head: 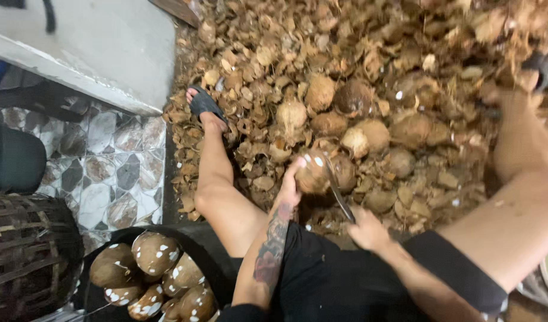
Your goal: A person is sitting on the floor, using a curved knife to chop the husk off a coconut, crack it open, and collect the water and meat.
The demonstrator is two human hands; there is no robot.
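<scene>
Coconut (312, 173) gripped in left hand (290, 189) fingers; right hand (367, 229) clenches knife (338, 189); husk heap (345, 71) crowds around.

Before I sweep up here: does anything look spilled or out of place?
Husk scraps lie all over the floor, some onto the tiles. Otherwise orderly: left hand holds a coconut, right hand a knife.

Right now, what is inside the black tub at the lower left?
The black tub holds brown peeled coconuts with white spots, piled together. Its bottom and any lower layers are covered by them.
</scene>
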